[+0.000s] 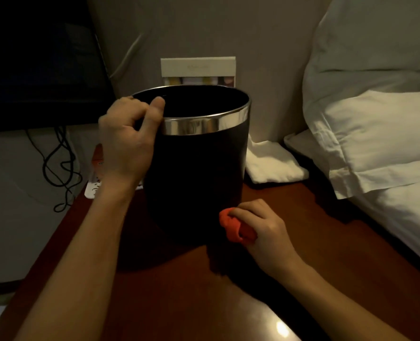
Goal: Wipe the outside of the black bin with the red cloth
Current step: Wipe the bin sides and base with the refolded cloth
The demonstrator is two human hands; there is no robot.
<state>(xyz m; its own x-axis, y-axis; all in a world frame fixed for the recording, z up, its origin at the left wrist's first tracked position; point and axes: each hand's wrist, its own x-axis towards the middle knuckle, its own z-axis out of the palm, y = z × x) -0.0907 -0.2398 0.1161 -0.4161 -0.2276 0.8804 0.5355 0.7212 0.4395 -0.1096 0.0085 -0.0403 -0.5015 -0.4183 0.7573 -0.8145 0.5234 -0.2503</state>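
At the far left a dark monitor (39, 60) trails black cables (59, 163) down beside the reddish wooden table (179, 291). The left hand (127, 139) grips the steel-banded rim of the black bin (199, 168), thumb hooked over the edge and fingers curled outside, steadying the bin where it stands upright mid-table. Low on the bin's right flank, the right hand (263, 227) pinches the bunched red cloth (236, 227) against, or just beside, the wall (contact is hard to judge in the dim light). To wipe well, keep the rim hold firm, open the cloth flatter for more contact, and stroke upward while turning the bin. A folded white towel (272, 163) and pillows (376, 134) lie to the right.
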